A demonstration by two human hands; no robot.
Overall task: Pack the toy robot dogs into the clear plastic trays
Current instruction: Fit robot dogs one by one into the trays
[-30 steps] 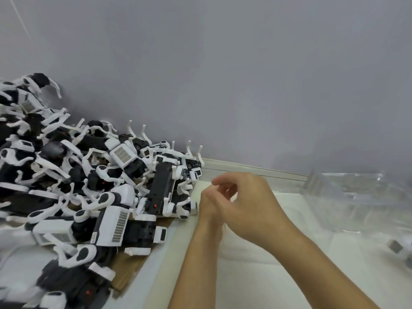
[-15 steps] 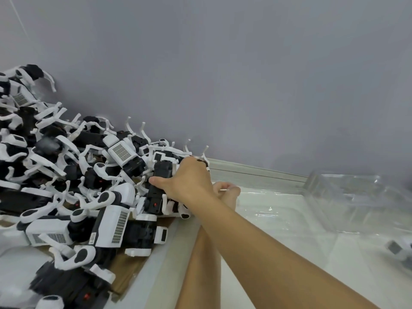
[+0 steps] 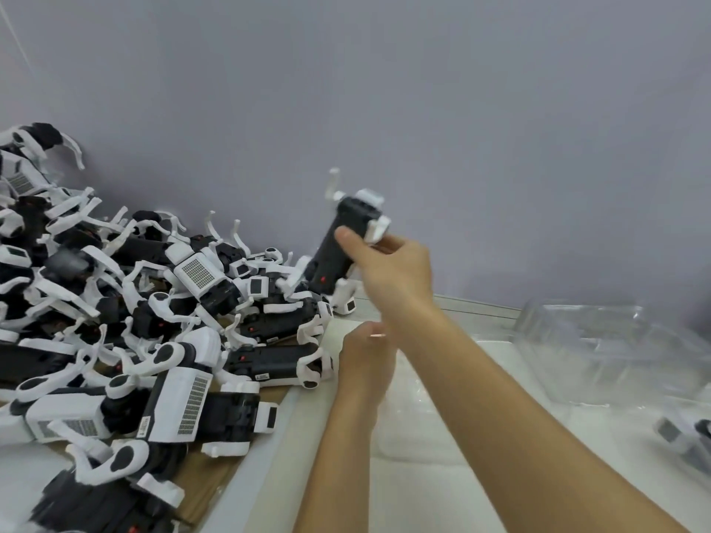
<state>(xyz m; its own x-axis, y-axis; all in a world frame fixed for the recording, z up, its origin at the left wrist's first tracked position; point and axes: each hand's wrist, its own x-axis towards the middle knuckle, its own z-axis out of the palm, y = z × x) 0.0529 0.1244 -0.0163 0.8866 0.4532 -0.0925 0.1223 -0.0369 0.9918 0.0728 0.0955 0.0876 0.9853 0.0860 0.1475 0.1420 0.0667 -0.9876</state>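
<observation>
One dog [image 3: 343, 246] gripped in right hand [image 3: 396, 269], lifted; left hand [image 3: 367, 359] fingers unclear; pile [image 3: 154, 321] unpacked; trays [image 3: 600, 352] right.

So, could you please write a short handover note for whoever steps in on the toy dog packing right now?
Right hand: grips one toy robot dog, lifted clear above the pile.
Left hand: low at the pile's edge, fingers hidden from view, so its grip is unclear.
Pile of toy dogs: heaped on the left, against the wall.
Clear plastic trays: stacked on the right, with no dog visible inside.
Done: one dog picked up.
Left: seat it in a tray, then work through the pile.
</observation>
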